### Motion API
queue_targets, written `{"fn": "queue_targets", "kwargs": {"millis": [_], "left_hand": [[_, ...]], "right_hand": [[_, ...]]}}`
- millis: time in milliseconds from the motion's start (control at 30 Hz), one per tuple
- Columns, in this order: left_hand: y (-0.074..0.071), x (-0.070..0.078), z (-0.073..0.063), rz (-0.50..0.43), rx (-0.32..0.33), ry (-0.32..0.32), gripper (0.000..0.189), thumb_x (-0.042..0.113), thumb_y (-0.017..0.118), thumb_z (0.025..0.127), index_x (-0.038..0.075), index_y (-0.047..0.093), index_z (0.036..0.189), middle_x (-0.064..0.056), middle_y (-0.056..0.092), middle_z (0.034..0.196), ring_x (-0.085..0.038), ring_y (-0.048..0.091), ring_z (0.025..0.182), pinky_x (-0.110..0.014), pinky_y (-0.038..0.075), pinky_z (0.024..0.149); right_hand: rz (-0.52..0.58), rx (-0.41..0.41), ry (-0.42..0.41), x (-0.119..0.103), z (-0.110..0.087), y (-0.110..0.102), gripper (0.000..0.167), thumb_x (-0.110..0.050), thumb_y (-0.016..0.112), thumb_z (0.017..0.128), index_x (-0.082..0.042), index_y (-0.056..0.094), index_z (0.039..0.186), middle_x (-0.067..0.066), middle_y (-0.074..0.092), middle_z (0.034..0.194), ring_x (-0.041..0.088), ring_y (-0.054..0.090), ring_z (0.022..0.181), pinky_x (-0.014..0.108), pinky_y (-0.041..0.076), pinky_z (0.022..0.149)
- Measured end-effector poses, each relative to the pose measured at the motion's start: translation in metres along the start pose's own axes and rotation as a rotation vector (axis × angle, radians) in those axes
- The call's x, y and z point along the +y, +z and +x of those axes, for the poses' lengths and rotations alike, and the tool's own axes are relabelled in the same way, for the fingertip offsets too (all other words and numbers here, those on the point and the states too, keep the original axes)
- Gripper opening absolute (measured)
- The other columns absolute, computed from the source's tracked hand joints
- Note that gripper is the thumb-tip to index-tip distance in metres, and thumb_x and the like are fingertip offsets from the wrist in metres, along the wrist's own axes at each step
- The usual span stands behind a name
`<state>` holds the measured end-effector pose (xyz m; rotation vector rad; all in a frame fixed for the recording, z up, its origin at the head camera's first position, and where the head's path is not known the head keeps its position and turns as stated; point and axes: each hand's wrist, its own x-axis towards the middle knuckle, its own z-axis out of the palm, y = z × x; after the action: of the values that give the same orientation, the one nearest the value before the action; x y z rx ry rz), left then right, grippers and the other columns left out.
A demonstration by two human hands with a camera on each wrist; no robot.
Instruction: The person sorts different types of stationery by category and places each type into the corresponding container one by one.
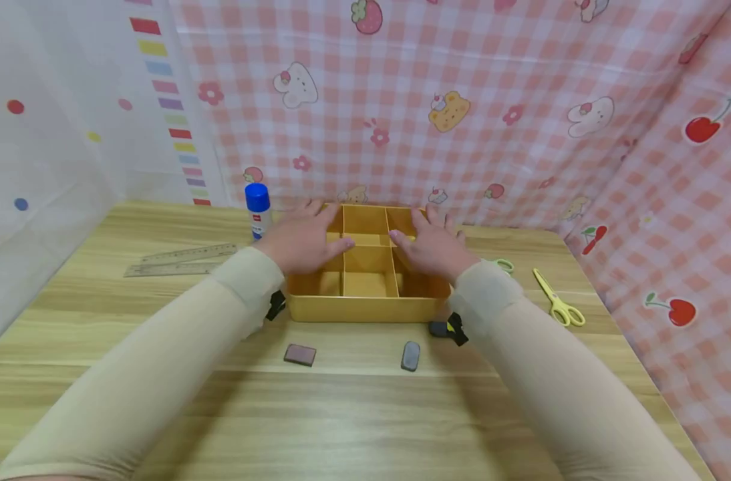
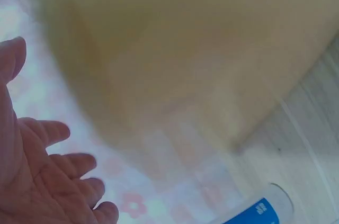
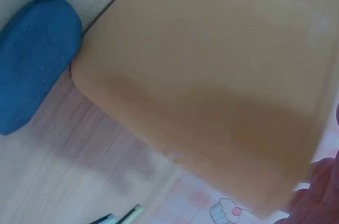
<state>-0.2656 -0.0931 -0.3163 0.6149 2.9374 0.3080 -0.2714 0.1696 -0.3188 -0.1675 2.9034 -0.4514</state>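
Note:
A yellow divided box [image 1: 368,308] with several compartments stands upright on the table. My left hand [image 1: 302,234] lies over its left rim, fingers extended towards the back and thumb reaching inward. Over the right rim is my right hand [image 1: 434,244], its fingers spread and its thumb also pointing in over the compartments. In the left wrist view, the left hand [image 2: 50,176] shows loosely bent fingers beside the box's wall [image 2: 180,49]. The right wrist view has the box's side [image 3: 212,65] filling the middle, with fingers [image 3: 318,192] at its lower right edge.
A blue-capped glue stick [image 1: 257,204] stands behind my left hand, near clear rulers [image 1: 173,268]. In front lie a brownish block [image 1: 300,355], a grey block [image 1: 410,356] and a dark blue block [image 3: 39,65] by the box's corner. Yellow scissors [image 1: 558,304] and a green handle [image 1: 505,265] lie right.

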Motion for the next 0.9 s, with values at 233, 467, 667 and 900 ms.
{"fn": "queue_targets", "kwargs": {"millis": [233,467,667,900], "left_hand": [[0.012,0.009,-0.038,-0.049,-0.059,0.11,0.082,0.067,0.047,0.104,0.012,0.034,0.164,-0.011,0.037,0.169,-0.036,0.03,0.159,-0.061,0.013,0.13],[0.039,0.009,-0.066,-0.022,-0.056,0.17,0.054,0.046,0.064,0.104,0.013,0.06,0.146,-0.006,0.066,0.145,-0.029,0.058,0.141,-0.065,0.01,0.128],[0.057,0.006,-0.069,0.002,0.05,0.221,0.013,0.028,0.068,0.104,0.024,0.068,0.091,0.008,0.077,0.098,-0.023,0.072,0.108,-0.066,0.009,0.128],[0.06,0.005,-0.066,0.011,0.092,0.256,0.017,0.024,0.069,0.103,0.025,0.064,0.087,0.012,0.072,0.085,-0.018,0.074,0.098,-0.064,0.021,0.126]], "right_hand": [[0.057,0.032,-0.026,0.009,-0.019,-0.016,0.082,-0.062,0.034,0.109,-0.013,0.008,0.17,0.02,-0.004,0.177,0.053,-0.01,0.16,0.069,0.005,0.127],[0.093,0.06,-0.045,0.021,-0.043,-0.025,0.082,-0.062,0.031,0.11,-0.01,0.01,0.169,0.02,0.0,0.176,0.05,-0.004,0.161,0.064,0.005,0.128],[0.128,0.077,-0.023,0.026,-0.06,-0.025,0.079,-0.06,0.031,0.11,-0.009,0.013,0.169,0.02,0.001,0.176,0.046,0.002,0.163,0.064,0.009,0.128],[0.126,0.09,0.012,0.034,-0.077,-0.025,0.068,-0.044,0.036,0.113,-0.004,0.022,0.166,0.022,0.018,0.174,0.043,0.022,0.16,0.062,0.022,0.126]]}}
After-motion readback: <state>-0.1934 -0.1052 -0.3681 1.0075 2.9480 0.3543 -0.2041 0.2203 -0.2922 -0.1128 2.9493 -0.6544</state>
